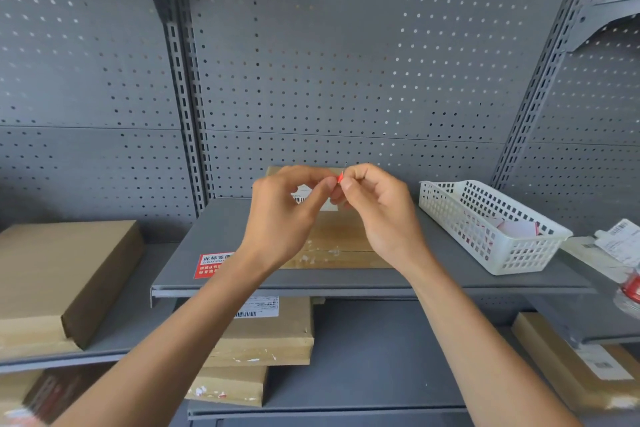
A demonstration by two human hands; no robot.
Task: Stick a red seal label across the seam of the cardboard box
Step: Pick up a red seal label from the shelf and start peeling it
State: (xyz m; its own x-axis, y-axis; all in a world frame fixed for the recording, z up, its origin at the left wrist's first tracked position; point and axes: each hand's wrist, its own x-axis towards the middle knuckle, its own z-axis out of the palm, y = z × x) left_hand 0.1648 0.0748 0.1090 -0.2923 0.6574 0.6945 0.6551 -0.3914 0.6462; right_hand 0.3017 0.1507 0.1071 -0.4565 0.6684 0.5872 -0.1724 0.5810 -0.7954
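Note:
A flat cardboard box [337, 241] lies on the grey shelf [221, 229] in front of me, with a white shipping label near its far end and a taped seam across its near part. Above the box, my left hand [284, 215] and my right hand [377, 208] meet fingertip to fingertip. Both pinch a small red seal label [340, 178], seen edge-on between the fingertips. A second red seal label [212, 264] with white print lies flat on the shelf left of the box, partly hidden by my left wrist.
A white plastic basket [491, 224] holding red and white label sheets stands on the shelf to the right. A closed cardboard box [59, 274] sits on the left shelf. More boxes [266, 336] are stacked on the lower shelves. Grey pegboard [346, 62] backs the shelving.

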